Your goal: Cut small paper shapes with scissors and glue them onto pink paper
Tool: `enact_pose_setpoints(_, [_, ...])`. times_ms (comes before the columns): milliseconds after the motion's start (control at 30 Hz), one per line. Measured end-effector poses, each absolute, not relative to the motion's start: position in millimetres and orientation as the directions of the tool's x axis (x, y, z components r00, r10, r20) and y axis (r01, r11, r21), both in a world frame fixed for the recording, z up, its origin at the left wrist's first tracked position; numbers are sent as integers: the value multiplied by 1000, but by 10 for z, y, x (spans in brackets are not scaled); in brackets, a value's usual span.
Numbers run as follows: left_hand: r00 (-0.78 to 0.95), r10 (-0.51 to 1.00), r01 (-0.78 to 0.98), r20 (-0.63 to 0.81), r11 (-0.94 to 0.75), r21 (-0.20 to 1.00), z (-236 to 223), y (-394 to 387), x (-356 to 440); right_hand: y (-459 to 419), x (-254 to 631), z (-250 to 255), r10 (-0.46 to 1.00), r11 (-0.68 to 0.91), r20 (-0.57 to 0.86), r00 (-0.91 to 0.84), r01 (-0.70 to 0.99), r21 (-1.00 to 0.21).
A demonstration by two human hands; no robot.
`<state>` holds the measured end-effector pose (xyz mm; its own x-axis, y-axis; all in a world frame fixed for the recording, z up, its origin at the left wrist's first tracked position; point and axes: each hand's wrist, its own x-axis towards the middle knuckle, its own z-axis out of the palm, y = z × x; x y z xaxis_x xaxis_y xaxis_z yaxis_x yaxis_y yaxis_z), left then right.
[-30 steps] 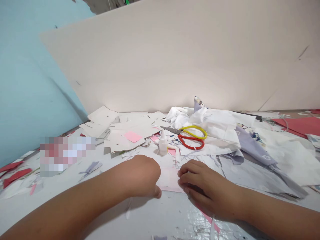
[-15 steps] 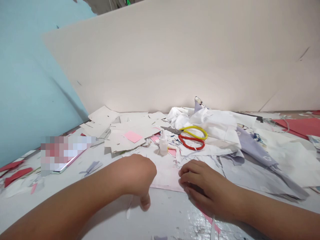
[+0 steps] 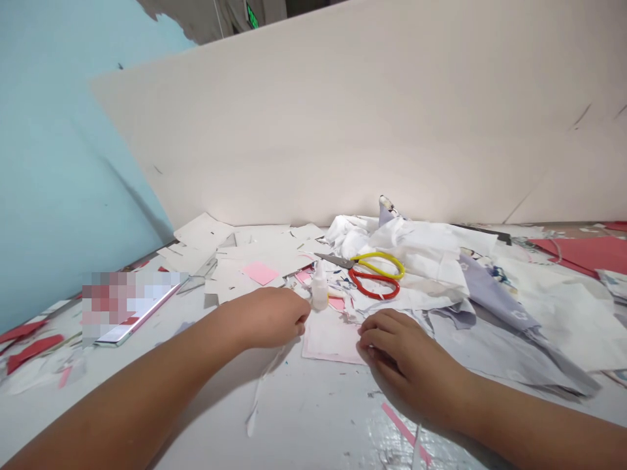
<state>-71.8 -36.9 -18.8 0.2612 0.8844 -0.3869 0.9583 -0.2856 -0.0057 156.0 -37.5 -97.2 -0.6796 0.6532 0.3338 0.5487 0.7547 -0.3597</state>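
Note:
My left hand [image 3: 267, 316] lies curled, knuckles up, at the left edge of a pale pink paper square [image 3: 329, 341] on the white table. Its fingertips point toward a small white glue bottle [image 3: 319, 286] standing just beyond; what the fingers hold, if anything, is hidden. My right hand [image 3: 399, 356] rests with bent fingers pressed on the square's right edge. Scissors with a yellow and a red handle loop [image 3: 373, 273] lie behind the square on white scraps.
Cut white card pieces with a pink note [image 3: 261, 272] pile at the back left. Crumpled white and lilac fabric [image 3: 482, 287] spreads to the right, red paper [image 3: 585, 253] beyond. A flat device [image 3: 132, 320] lies left. A tall beige board [image 3: 372, 124] walls the back.
My left hand has moved up from the near edge of the pink square toward the glue bottle, its thumb now tucked away. My right hand shifted slightly forward. The view tilted down a little.

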Motion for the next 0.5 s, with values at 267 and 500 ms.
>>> enact_pose_setpoints(267, [293, 859, 953, -420, -298, 55, -165, -441, -726, -382, 1569, -995, 655, 754, 343, -673, 550, -360])
enact_pose_setpoints(500, [310, 865, 947, -394, -315, 54, -169, -440, -718, -376, 1567, -991, 655, 752, 329, -680, 550, -362])
